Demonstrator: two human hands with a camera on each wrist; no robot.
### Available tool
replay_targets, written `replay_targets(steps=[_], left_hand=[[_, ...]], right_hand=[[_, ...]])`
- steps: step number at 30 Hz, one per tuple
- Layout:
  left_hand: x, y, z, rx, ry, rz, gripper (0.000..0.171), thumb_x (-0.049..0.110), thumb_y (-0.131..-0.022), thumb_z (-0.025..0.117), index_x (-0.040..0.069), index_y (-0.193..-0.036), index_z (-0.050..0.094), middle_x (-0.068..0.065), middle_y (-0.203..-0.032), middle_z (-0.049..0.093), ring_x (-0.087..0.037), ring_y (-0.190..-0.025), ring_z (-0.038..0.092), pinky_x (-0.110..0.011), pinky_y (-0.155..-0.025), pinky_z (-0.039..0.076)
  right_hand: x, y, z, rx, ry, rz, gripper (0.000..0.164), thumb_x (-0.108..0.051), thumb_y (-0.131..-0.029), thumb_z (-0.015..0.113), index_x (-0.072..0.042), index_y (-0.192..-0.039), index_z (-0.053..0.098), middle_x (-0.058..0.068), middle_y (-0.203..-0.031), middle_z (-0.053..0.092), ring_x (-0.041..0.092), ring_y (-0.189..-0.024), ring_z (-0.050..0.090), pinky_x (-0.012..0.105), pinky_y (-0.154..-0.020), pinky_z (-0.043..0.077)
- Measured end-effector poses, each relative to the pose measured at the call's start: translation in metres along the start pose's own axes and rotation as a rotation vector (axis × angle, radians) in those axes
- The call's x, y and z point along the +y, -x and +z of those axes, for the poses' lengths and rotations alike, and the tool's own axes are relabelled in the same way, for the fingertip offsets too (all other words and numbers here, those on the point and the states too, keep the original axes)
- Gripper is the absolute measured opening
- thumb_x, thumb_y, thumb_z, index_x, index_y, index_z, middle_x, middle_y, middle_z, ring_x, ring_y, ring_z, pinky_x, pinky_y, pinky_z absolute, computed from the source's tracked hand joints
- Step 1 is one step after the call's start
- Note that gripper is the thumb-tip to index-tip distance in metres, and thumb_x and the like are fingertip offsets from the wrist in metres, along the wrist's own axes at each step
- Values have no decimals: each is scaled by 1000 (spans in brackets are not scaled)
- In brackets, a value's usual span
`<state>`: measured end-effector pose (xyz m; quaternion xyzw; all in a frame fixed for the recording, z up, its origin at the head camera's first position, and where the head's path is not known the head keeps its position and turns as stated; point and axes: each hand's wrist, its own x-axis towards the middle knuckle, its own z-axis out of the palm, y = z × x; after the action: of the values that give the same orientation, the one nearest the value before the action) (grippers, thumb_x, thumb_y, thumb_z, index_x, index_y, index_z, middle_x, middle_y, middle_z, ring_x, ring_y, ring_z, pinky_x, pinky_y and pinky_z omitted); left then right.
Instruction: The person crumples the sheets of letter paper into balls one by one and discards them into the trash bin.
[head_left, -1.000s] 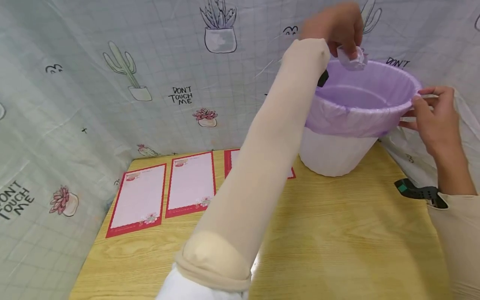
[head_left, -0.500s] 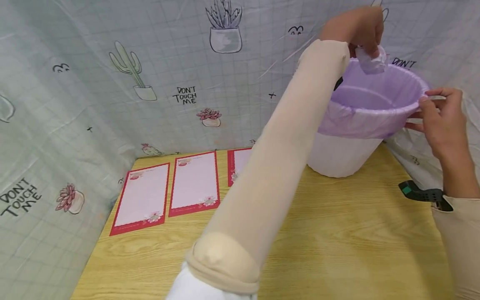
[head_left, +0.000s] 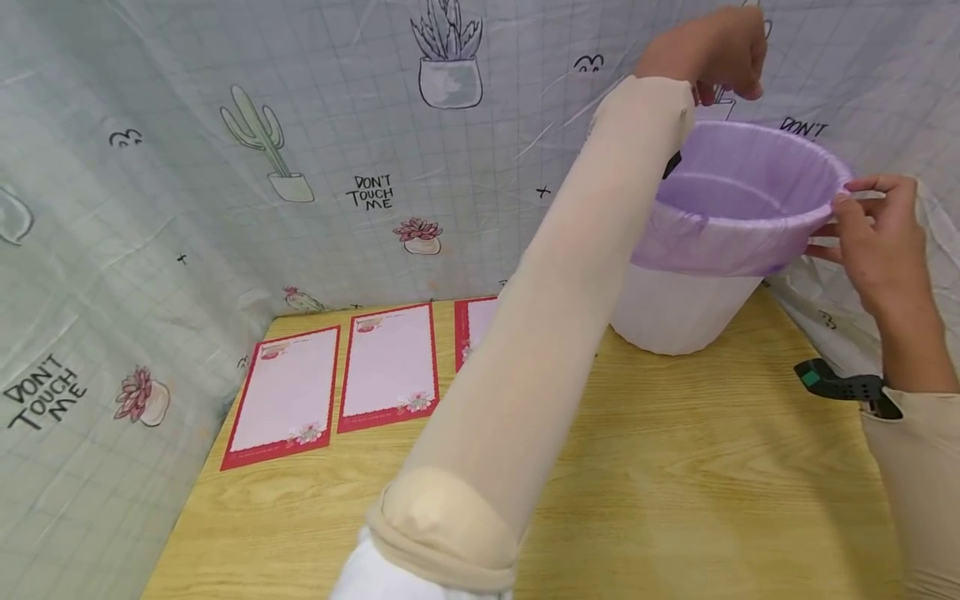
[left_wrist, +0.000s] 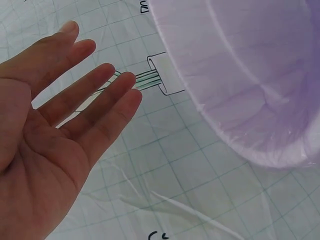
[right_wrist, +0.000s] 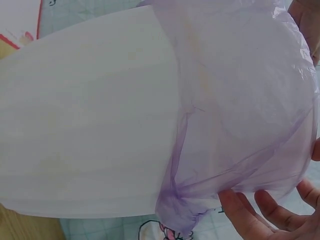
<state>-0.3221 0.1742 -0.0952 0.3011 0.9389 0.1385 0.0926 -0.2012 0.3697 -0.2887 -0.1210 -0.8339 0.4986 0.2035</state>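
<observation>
In the head view a white trash bin (head_left: 686, 312) stands at the back right, lined with a purple bag (head_left: 712, 246) folded over its rim. My left hand (head_left: 708, 54) is raised above the far left of the rim. In the left wrist view that hand (left_wrist: 60, 140) has its fingers extended, palm visible, apart from the bin and holding nothing. My right hand (head_left: 881, 237) grips the bin's right rim, thumb on the near side and fingers spread along the outside. The right wrist view shows those fingers (right_wrist: 240, 215) against the liner. The bottom inside the bin is hidden.
Three red-bordered paper sheets lie on the wood-patterned table (head_left: 675, 483): a left one (head_left: 285, 396), a middle one (head_left: 388, 362) and a third (head_left: 477, 321) partly behind my left sleeve. A cactus-print curtain (head_left: 322, 125) hangs behind and beside the table.
My left hand moved right over the bin with a crumpled white-lilac piece, then let it go; the piece is now out of sight. The right hand keeps its hold on the rim.
</observation>
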Motion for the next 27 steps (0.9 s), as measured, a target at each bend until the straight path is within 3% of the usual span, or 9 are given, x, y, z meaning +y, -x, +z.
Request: replay_targets(steps=[5,11,16,21,27], left_hand=[[-14,-2,0,-28,29,-10,9,32,-98,69,25,-98,74,14,-110,64,-8,-104,60,-18,-87,53],[-42,-9,1,-72,53,9,26,32,-98,69,27,-123,72,12,-130,62,-10,-117,59,-24,-96,52],[-64,-10,2,-85,65,53,34,30,-100,67,24,-133,67,9,-139,59,-13,-125,58,-28,-99,52],[-85,4,6,-18,69,115,35,32,-102,62,21,-136,63,4,-141,57,-12,-123,56,-28,-99,52],[-105,28,10,114,-6,169,38,36,-103,59,21,-138,60,3,-145,53,-8,-132,46,-17,-105,42]], right_hand=[[-1,-3,3,-13,-8,4,31,-31,-108,42,-34,-137,31,-17,-113,44,-5,-81,56,6,-55,50],[-3,-6,1,-21,28,11,33,-31,-109,41,-35,-139,30,-16,-119,45,-6,-80,54,5,-54,49],[-2,-8,-1,-9,22,13,31,-29,-109,39,-36,-138,31,-20,-111,42,-8,-77,54,5,-52,48],[-1,-10,3,-4,29,12,30,-29,-109,39,-37,-138,31,-18,-118,44,-9,-77,53,4,-53,47],[-3,-10,8,0,80,15,34,-33,-110,37,-39,-142,29,-4,-141,45,-6,-93,55,0,-56,44]])
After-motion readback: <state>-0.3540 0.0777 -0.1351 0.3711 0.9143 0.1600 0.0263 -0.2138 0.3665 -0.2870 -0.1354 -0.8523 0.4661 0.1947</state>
